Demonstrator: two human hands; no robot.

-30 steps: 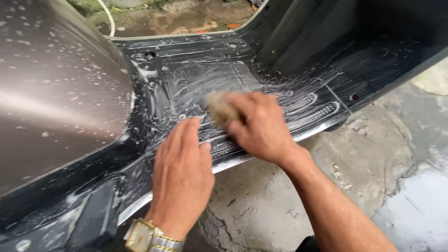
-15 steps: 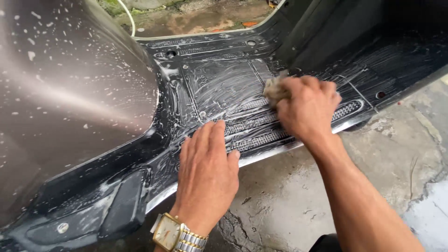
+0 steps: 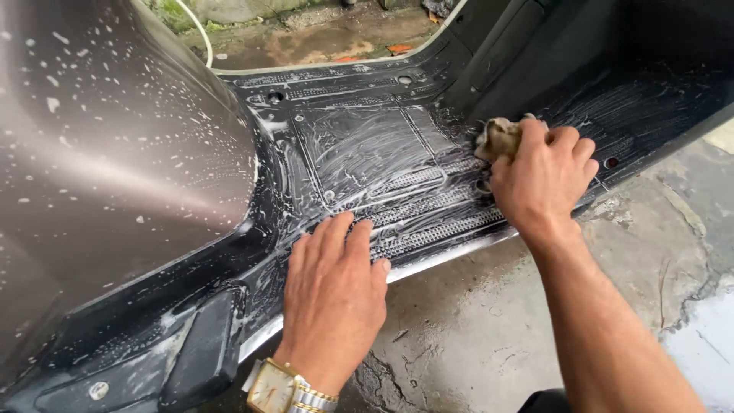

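A black ribbed scooter floorboard (image 3: 367,157) covered in soapy streaks fills the middle of the view. My right hand (image 3: 544,182) presses a tan, wet sponge (image 3: 498,137) onto the right part of the board, fingers closed over it. My left hand (image 3: 335,297) lies flat, palm down, on the near edge of the floorboard, fingers together and pointing away. A gold and silver wristwatch (image 3: 284,388) sits on the left wrist.
A glossy brown body panel (image 3: 115,168) flecked with foam rises at the left. Wet cracked concrete ground (image 3: 489,329) lies below the board's edge. A pale hose (image 3: 200,30) and muddy ground show at the top.
My right hand has slid the sponge further right along the floorboard, leaving soapy streaks behind it. The left hand stays planted on the near edge.
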